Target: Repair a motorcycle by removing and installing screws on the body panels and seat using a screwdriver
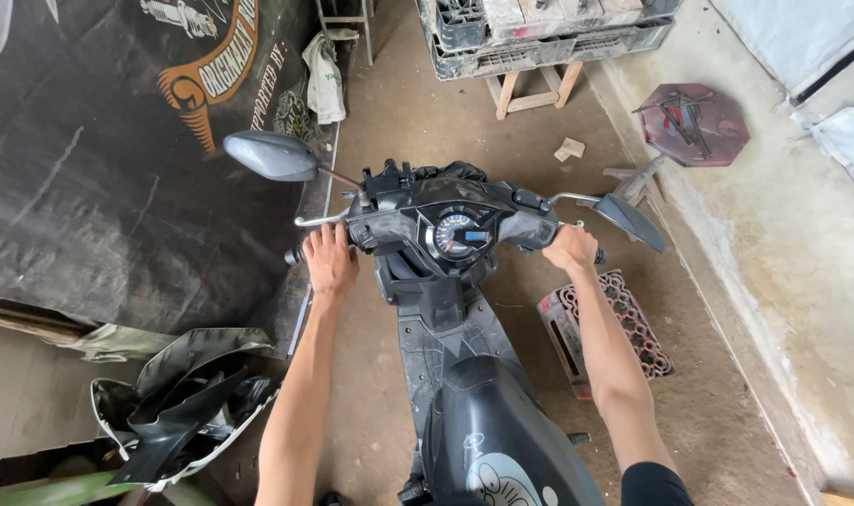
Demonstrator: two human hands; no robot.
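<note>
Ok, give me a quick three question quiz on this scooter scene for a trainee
1. True or false: both hands are on the handlebar grips of the scooter.
2. Which thing lies on the floor to the right of the scooter? A) a red slotted crate B) a blue bucket C) a spare tyre
3. Fill in: the round gauge sits in the ___ of the handlebar, between the two mirrors.

Key
1. True: the left hand and the right hand each close on a grip.
2. A: the red slotted crate.
3. middle: the left mirror and the right mirror flank it.
</note>
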